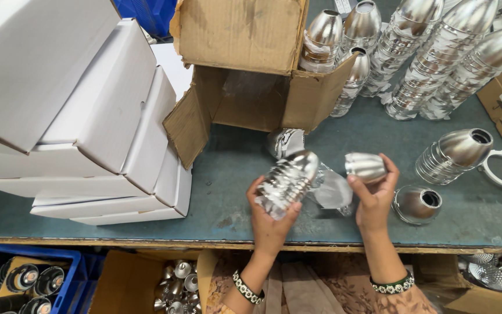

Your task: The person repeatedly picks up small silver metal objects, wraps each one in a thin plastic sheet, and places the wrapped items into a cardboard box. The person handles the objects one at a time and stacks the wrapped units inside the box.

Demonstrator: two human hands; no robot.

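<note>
While white cartons [88,116] sit stacked at my left on the table [222,192], my left hand [271,218] has its grip closed around a nested stack of silver reflector cups [289,180], held just above the table edge. My right hand [373,197] pinches a single cup [365,167], apart from the stack. I judge I am separating cups; next, the single one wants setting down beside the loose cup [416,204].
</note>
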